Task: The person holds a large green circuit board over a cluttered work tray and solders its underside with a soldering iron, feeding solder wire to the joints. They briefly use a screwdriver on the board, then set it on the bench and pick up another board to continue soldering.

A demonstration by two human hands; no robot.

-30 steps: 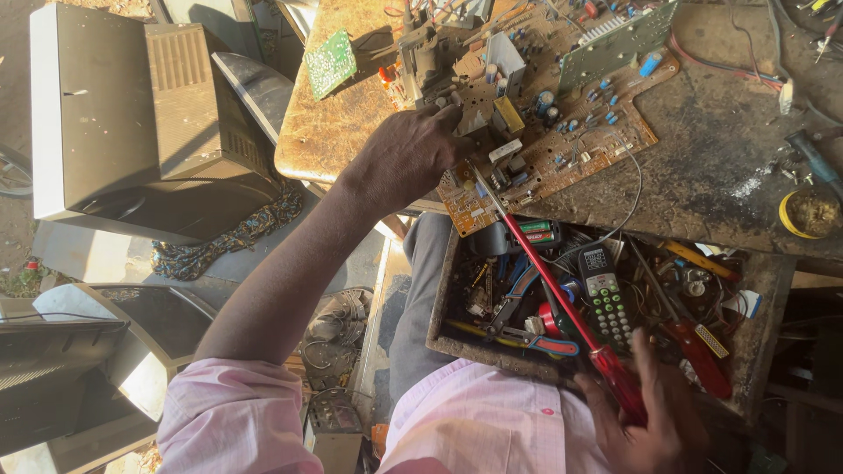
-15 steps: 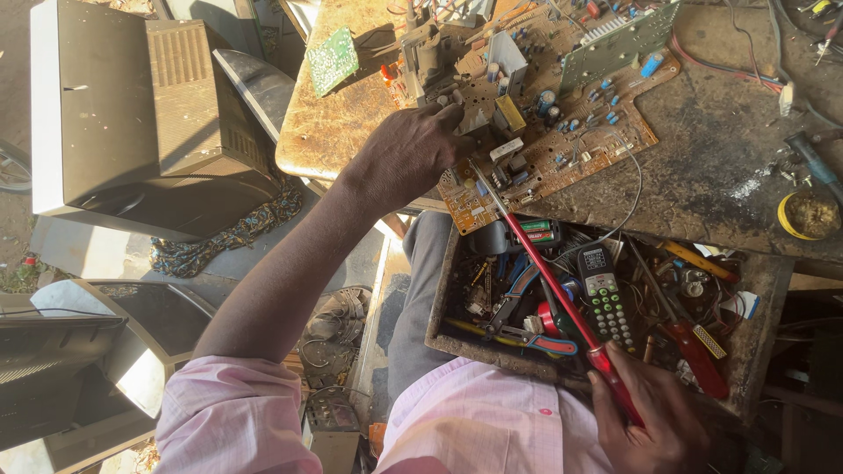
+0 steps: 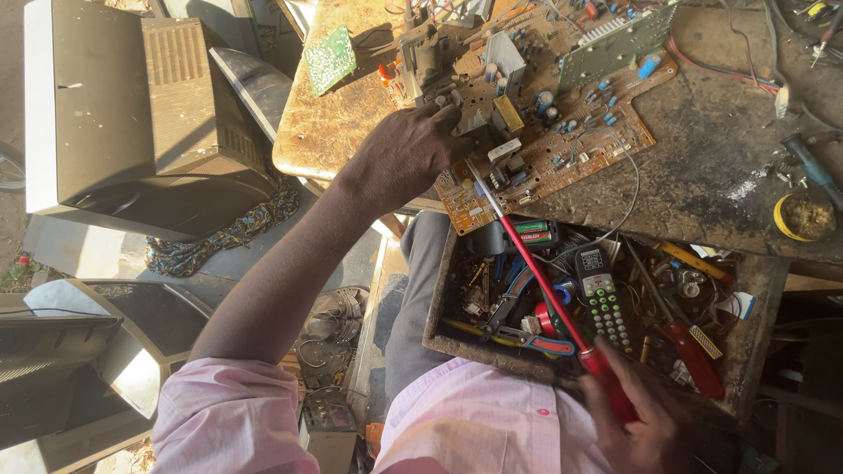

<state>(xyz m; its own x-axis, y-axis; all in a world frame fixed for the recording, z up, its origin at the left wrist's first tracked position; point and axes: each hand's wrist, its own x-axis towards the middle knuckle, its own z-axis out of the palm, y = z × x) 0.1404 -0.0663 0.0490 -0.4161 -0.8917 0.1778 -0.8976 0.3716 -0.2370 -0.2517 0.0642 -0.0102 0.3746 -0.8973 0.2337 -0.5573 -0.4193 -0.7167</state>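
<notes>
My left hand [image 3: 406, 151] rests on the near left corner of a large tan circuit board [image 3: 562, 149] lying on the worn workbench [image 3: 720, 175], fingers pressing parts on the board. My right hand [image 3: 634, 412] grips the red handle of a long red screwdriver [image 3: 537, 274]. Its shaft slants up and left, and its tip touches the board's near edge just beside my left fingers.
An open drawer [image 3: 443, 338] under the bench holds pliers, another screwdriver [image 3: 676, 325], a remote control [image 3: 601, 294] and several small parts. A small green board [image 3: 330, 58] lies at the bench's left end. Old television sets [image 3: 132, 114] stand on the floor at left. A yellow tin [image 3: 803, 216] sits at right.
The view has shifted slightly. Both hands and the screwdriver stay in nearly the same place, tip at the board's edge.
</notes>
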